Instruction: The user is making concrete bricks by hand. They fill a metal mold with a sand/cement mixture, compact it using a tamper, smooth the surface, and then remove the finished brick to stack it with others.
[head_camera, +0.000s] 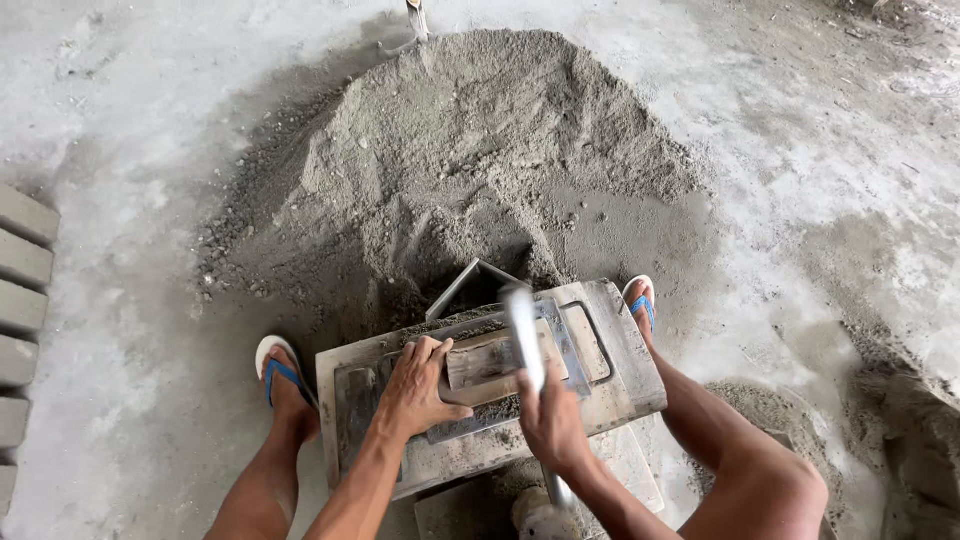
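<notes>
While the left hand presses flat and open on the worn wooden tamping board inside the grey metal block mould, the right hand, at four o'clock, fisted round a blurred pale rod, might strike those fingers.

Block-making yard: bare concrete floor, heap of cement mix, row of moulded blocks alongside.

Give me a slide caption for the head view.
Left hand presses a wooden block into a grey metal mould; right hand grips a blurred metal bar.
</notes>
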